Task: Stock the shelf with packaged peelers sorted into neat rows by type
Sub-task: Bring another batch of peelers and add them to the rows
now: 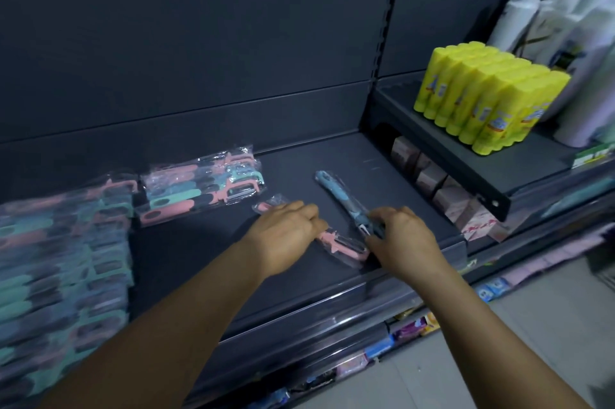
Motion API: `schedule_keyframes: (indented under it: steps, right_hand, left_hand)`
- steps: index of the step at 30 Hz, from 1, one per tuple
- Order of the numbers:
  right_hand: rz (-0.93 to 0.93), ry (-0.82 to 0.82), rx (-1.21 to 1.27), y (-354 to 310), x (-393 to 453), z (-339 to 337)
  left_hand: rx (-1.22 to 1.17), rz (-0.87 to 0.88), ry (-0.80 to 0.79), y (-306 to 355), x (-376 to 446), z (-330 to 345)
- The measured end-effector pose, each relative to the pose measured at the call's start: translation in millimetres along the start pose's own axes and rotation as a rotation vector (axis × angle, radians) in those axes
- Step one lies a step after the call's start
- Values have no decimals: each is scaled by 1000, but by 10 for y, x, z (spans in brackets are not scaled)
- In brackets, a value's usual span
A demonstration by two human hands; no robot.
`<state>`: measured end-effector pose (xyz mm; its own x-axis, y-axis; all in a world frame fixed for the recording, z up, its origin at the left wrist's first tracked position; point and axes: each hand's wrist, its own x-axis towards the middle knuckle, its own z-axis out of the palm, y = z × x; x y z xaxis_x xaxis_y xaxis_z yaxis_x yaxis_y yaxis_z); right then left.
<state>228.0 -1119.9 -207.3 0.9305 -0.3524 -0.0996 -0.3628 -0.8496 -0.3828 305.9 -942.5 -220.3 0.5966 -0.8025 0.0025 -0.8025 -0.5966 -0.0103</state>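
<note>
So the pink peeler (336, 242) in its clear sleeve is lying near the front edge of the shelf (332, 282), angled toward the right front corner. The left hand (286, 229) rests on top of its handle end with the fingers laid over it, looks more like pinning or sliding it than a real grab. Right next to it a blue peeler (342, 199) runs from mid-shelf down toward the front, and the right hand (399, 235) has its fingers curled around the blade end, so that one's actually being gripped. My guess is the two are being lined up side by side to start a fresh row in the bare middle of the shelf.

Further left there's a neat pack row (203, 189) of pink and teal peelers near the back edge, and a big blurry stack (63, 275) along the left edge. Off to the right on a raised shelf sit yellow glue sticks (489, 99) and white bottles (565, 29).
</note>
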Motion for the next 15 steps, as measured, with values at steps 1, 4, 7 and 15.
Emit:
schedule_keyframes:
  steps: [1, 4, 7, 15]
  right_hand:
    - [-6, 4, -18, -3, 16, -13]
    - [-13, 18, -46, 5, 52, -38]
    - [-6, -8, -61, 25, 58, -43]
    - [-121, 50, -190, -7, 167, -55]
  left_hand:
    - [4, 0, -5, 5, -9, -12]
    - [-7, -11, -6, 25, -53, -62]
    - [12, -20, -15, 21, -89, -85]
    - [-33, -53, -114, -62, -132, -91]
